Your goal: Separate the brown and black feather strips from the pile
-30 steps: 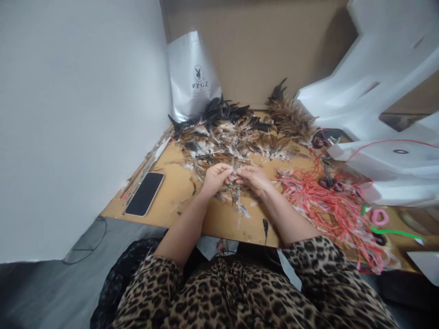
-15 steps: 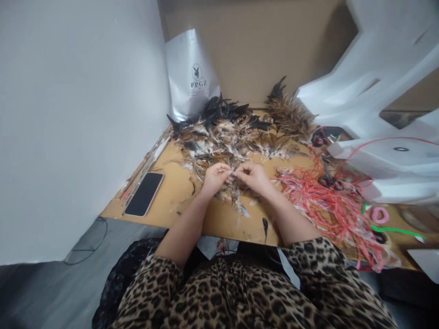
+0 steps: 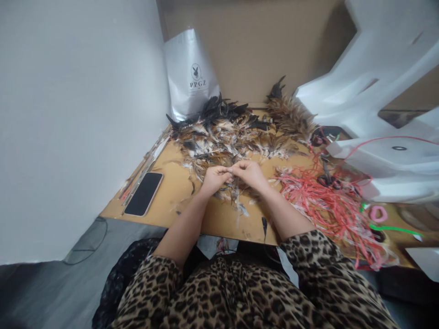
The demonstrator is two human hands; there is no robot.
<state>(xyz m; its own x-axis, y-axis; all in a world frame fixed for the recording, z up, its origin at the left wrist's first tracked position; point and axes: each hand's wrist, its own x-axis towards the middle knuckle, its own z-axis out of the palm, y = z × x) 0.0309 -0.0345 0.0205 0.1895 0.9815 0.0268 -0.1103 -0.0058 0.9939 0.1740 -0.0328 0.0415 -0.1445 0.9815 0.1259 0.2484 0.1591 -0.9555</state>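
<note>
My left hand [image 3: 214, 177] and my right hand [image 3: 249, 172] meet fingertip to fingertip over the wooden table [image 3: 178, 192], both pinched shut on a small bunch of feathers [image 3: 236, 194] that hangs down between them. Just beyond my hands lies a wide pile of brown, black and white feathers [image 3: 229, 132]. A tangle of red and pink strings [image 3: 322, 201] spreads to the right of my right hand.
A black phone [image 3: 144, 193] lies at the table's left edge. A silver bag [image 3: 190, 73] leans on the cardboard back wall. White foam pieces [image 3: 373, 87] crowd the right side. Scissors [image 3: 327, 179] rest among the strings, with a pink ring [image 3: 378, 213] and a green cord [image 3: 394, 230] nearby.
My right hand has shifted a little left and up, closing against my left hand's fingertips. The feather bunch stays gripped between them.
</note>
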